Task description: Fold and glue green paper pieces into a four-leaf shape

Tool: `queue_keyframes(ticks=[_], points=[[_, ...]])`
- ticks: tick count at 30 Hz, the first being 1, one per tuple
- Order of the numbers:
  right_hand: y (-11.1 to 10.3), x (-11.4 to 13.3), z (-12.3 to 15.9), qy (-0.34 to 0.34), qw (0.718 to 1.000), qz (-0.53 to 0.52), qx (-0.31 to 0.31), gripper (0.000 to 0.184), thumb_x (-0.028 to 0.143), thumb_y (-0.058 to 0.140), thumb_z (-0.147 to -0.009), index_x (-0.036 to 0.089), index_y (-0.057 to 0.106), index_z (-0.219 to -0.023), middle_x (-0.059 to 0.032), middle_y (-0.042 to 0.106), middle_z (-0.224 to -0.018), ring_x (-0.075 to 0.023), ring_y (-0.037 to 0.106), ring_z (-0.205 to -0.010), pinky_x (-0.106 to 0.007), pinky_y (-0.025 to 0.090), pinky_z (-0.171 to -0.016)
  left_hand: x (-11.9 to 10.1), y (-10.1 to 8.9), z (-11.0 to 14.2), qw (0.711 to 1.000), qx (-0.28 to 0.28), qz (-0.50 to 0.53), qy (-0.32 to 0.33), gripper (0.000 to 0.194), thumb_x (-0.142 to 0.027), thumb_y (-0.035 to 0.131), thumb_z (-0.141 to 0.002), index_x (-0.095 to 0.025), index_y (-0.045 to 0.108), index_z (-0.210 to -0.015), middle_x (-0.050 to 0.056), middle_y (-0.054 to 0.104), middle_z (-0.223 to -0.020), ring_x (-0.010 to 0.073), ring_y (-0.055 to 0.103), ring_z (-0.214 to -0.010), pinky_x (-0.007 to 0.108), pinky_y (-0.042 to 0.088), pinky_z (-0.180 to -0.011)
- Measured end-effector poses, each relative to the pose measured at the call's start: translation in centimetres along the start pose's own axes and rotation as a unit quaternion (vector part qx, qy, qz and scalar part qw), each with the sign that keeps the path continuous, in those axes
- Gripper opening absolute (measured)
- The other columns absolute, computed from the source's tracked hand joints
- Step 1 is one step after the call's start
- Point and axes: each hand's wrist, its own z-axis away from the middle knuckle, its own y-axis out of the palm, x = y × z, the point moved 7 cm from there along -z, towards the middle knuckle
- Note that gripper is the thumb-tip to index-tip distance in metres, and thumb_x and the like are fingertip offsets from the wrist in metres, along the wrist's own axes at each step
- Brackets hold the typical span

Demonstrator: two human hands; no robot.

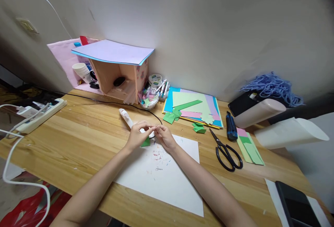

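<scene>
My left hand (pixel 139 135) and my right hand (pixel 165 138) meet fingertip to fingertip over a white sheet of paper (pixel 177 181) with coloured marks on it. The fingers of both are closed in a pinch, and whatever is between them is too small or hidden to name. A piece of green paper (pixel 145 142) shows just below my left hand. Behind the hands lies a white tool (pixel 126 117) that looks like a hot glue gun, its far part hidden by my left hand. Folded green paper pieces (pixel 199 128) lie to the right, beyond my right hand.
Black scissors (pixel 227 154), a blue utility knife (pixel 231 127) and paper strips (pixel 250 147) lie on the right. At the back are stacked coloured sheets (pixel 188 96), a bowl of scraps (pixel 149 102) and a box (pixel 104 81). A black cord crosses behind. A phone (pixel 296 202) lies front right.
</scene>
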Motion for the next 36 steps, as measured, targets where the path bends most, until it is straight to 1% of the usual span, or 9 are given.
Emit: queue_keyframes(ticks=[4, 10, 16, 18, 21, 25, 28, 36], points=[[0.1, 0.1, 0.1, -0.001, 1.000, -0.001, -0.002, 0.030, 0.042, 0.069, -0.066, 0.016, 0.059, -0.056, 0.0033, 0.042, -0.057, -0.0072, 0.033, -0.053, -0.022, 0.028, -0.052, -0.9, -0.1, 0.2, 0.999, -0.006, -0.019, 0.030, 0.013, -0.027, 0.059, -0.076, -0.018, 0.068, -0.076, 0.004, 0.060, -0.072, 0.0131, 0.054, -0.066, 0.024, 0.041, -0.059], [0.1, 0.0, 0.1, 0.003, 1.000, 0.002, 0.005, 0.030, 0.042, 0.069, -0.065, 0.016, 0.059, -0.055, 0.0033, 0.043, -0.057, -0.0072, 0.034, -0.052, -0.022, 0.028, -0.052, -1.1, -0.2, 0.2, 0.998, -0.003, -0.032, 0.045, 0.010, -0.023, 0.059, -0.076, -0.017, 0.066, -0.073, 0.003, 0.059, -0.070, 0.0121, 0.052, -0.064, 0.023, 0.040, -0.058], [0.1, -0.3, 0.2, 0.005, 1.000, 0.006, 0.013, 0.030, 0.039, 0.069, -0.067, 0.015, 0.056, -0.053, 0.0039, 0.040, -0.055, -0.0073, 0.033, -0.052, -0.022, 0.028, -0.052, -1.6, -0.3, 0.3, 0.994, 0.006, -0.064, 0.084, 0.009, -0.022, 0.058, -0.076, -0.016, 0.063, -0.072, 0.003, 0.058, -0.070, 0.0130, 0.053, -0.067, 0.024, 0.041, -0.060], [0.1, -0.3, 0.2, 0.006, 1.000, 0.008, 0.013, 0.030, 0.039, 0.068, -0.067, 0.015, 0.057, -0.054, 0.0037, 0.041, -0.056, -0.0073, 0.033, -0.052, -0.022, 0.028, -0.052, -1.7, -0.2, 0.5, 0.993, -0.001, -0.079, 0.091, 0.008, -0.022, 0.057, -0.076, -0.016, 0.062, -0.073, 0.003, 0.057, -0.070, 0.0126, 0.052, -0.065, 0.024, 0.041, -0.059], [0.1, -0.3, 0.2, 0.007, 1.000, 0.009, 0.011, 0.031, 0.041, 0.068, -0.067, 0.015, 0.056, -0.054, 0.0038, 0.040, -0.057, -0.0072, 0.032, -0.052, -0.022, 0.028, -0.052, -1.5, -0.2, 0.5, 0.993, -0.015, -0.076, 0.083, 0.007, -0.021, 0.057, -0.076, -0.016, 0.062, -0.075, 0.003, 0.058, -0.072, 0.0117, 0.051, -0.062, 0.024, 0.041, -0.059], [0.0, -0.1, 0.2, 0.002, 1.000, 0.008, 0.003, 0.033, 0.044, 0.067, -0.067, 0.015, 0.056, -0.055, 0.0035, 0.041, -0.058, -0.0073, 0.033, -0.054, -0.022, 0.028, -0.052, -0.9, 0.1, 0.3, 0.998, 0.001, -0.032, 0.057, 0.011, -0.024, 0.057, -0.078, -0.017, 0.066, -0.078, 0.005, 0.061, -0.076, 0.0126, 0.053, -0.066, 0.024, 0.042, -0.061], [0.0, -0.1, 0.2, 0.001, 1.000, 0.010, 0.000, 0.033, 0.044, 0.067, -0.068, 0.015, 0.057, -0.055, 0.0034, 0.041, -0.057, -0.0070, 0.032, -0.053, -0.021, 0.027, -0.051, -0.5, 0.0, 0.1, 0.999, 0.000, -0.015, 0.041, 0.012, -0.026, 0.059, -0.076, -0.017, 0.067, -0.077, 0.005, 0.061, -0.074, 0.0130, 0.053, -0.066, 0.024, 0.042, -0.058], [0.2, -0.1, 0.2, 0.002, 1.000, 0.019, 0.008, 0.033, 0.042, 0.067, -0.068, 0.014, 0.057, -0.054, 0.0035, 0.041, -0.057, -0.0066, 0.032, -0.052, -0.021, 0.027, -0.051, -0.7, -0.3, 0.3, 0.998, -0.005, -0.028, 0.047, 0.011, -0.025, 0.059, -0.075, -0.017, 0.067, -0.073, 0.003, 0.058, -0.069, 0.0112, 0.050, -0.061, 0.023, 0.040, -0.056]])
